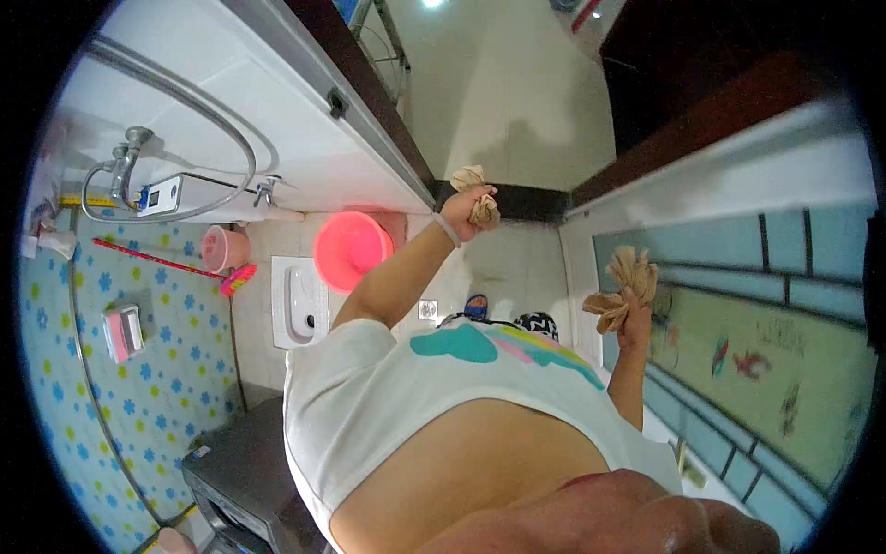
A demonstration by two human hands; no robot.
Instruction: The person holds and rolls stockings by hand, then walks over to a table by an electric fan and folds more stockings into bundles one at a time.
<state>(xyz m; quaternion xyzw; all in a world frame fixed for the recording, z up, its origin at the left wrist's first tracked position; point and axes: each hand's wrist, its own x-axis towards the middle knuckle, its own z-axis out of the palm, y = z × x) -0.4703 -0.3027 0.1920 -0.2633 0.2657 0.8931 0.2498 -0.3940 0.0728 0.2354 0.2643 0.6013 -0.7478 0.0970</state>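
My left hand (459, 210), with a pale band on its wrist, is closed around a crumpled tan cloth (484, 210) that bulges out on both sides of the fist. It is held out in front, near the doorway. Off to the right, my right hand (633, 321) grips another crumpled tan cloth (631, 270), whose folds fan out above and to the left of the fingers. The two bundles are apart from each other. Their exact kind cannot be made out.
A pink basin (353, 251) stands by a squat toilet (299, 303) on the left. Beyond are a pink bucket (225, 249), a red-handled brush (161, 258) and a shower hose (217, 115). A dark machine (245, 462) stands lower left. A dark door sill (526, 202) crosses ahead.
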